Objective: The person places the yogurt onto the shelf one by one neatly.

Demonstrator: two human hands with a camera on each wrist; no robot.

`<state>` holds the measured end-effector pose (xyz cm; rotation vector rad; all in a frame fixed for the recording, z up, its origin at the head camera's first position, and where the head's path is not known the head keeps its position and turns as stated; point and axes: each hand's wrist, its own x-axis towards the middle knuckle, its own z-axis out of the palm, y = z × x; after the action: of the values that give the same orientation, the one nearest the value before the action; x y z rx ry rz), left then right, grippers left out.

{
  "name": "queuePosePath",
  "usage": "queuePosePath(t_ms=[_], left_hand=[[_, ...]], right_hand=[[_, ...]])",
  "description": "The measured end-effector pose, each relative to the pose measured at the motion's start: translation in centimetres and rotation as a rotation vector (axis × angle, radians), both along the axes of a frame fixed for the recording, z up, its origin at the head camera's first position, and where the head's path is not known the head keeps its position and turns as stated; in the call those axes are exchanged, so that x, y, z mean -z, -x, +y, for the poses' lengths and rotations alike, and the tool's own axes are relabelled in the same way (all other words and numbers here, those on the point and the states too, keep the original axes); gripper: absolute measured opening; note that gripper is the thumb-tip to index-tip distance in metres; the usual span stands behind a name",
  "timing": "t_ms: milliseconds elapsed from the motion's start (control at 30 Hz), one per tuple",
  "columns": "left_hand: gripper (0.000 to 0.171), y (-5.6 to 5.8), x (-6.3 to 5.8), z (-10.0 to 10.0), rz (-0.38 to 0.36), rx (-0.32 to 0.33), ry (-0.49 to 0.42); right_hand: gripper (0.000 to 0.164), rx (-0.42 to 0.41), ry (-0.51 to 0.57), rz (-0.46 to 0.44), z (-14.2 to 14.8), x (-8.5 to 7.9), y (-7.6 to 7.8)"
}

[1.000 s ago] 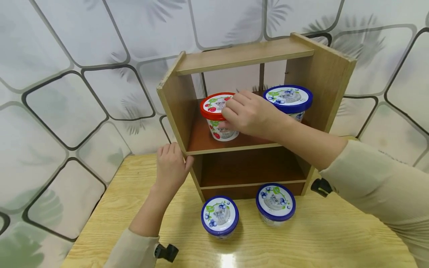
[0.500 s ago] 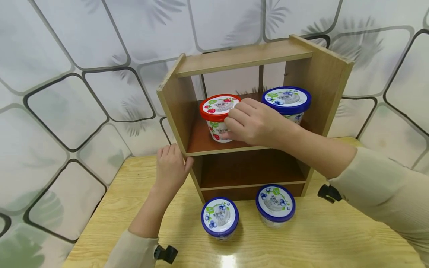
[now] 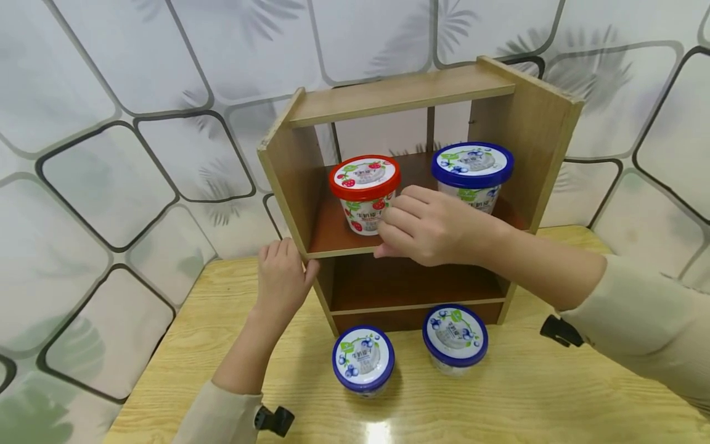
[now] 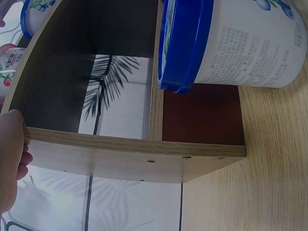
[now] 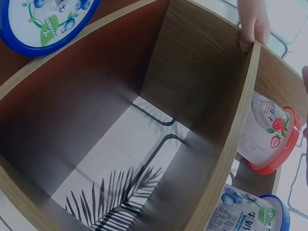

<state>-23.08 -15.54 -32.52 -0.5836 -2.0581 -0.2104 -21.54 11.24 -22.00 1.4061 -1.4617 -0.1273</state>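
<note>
A small wooden shelf unit (image 3: 554,135) stands on the table, its left side panel gripped by my left hand (image 3: 280,277) at the height of the middle board. In the left wrist view the thumb lies in front of the panel edge and the fingertips (image 4: 22,166) behind it. On the upper board sit a red-lidded strawberry tub (image 3: 363,213) at left and a blue-lidded blueberry tub (image 3: 474,166) at right, both upright. My right hand (image 3: 435,228) hangs in front of the board between them, fingers loosely curled, holding nothing. It overlaps the red-lidded tub's lower right side.
Two more blue-lidded tubs stand on the wooden table (image 3: 183,364) before the unit, one at left (image 3: 363,364) and another at right (image 3: 456,336). The lower compartment (image 3: 416,280) shows a dark brown floor. Patterned cloth (image 3: 144,179) hangs behind.
My right hand has drawn off the red-lidded tub's lid and come down and slightly right, uncovering more of both upper tubs. The left hand stays on the panel.
</note>
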Motion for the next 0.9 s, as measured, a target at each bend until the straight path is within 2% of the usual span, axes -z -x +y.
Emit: queuePosePath(t_ms=[267,900], left_hand=[[0.021,0.0,-0.1,0.0,-0.004,0.007,-0.003],[0.022,-0.2,-0.1,0.0,-0.036,-0.009,0.004]], right_hand=[[0.038,-0.012,-0.028,-0.023,0.3,0.7,-0.9],[0.033,-0.167,-0.003,-0.05,0.0,2.6,-3.5]])
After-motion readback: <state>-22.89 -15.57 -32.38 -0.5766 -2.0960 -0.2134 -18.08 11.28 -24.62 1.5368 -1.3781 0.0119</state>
